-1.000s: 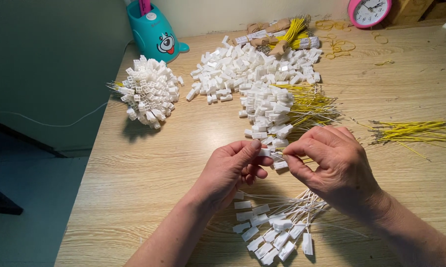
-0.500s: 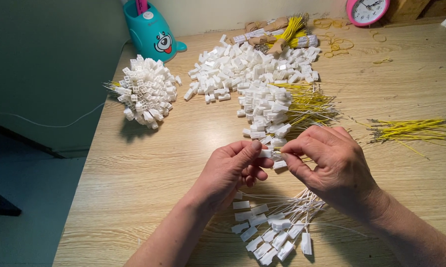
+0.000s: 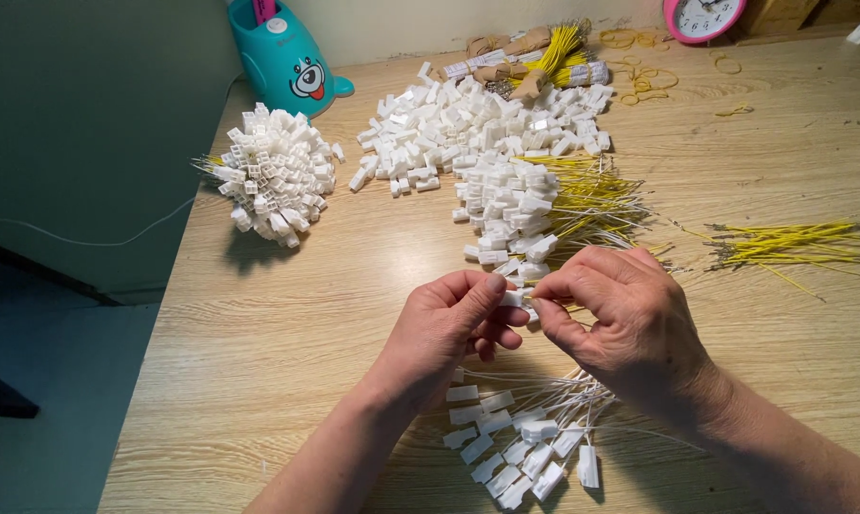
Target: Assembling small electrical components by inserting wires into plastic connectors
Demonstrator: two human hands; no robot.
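Fingertips of the left hand (image 3: pixel 449 324) and right hand (image 3: pixel 625 319) pinch one small white plastic connector (image 3: pixel 516 298) between them above the wooden table (image 3: pixel 287 333), where a loosened grip might drop it among the wired connectors (image 3: pixel 525 447) below.

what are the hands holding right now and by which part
Both hands, left hand and right hand, pinch one small white connector between fingertips at its ends; the exact grip is hidden.

Both hands meet at centre, left hand (image 3: pixel 446 324) and right hand (image 3: pixel 625 319) with fingertips pinched together.
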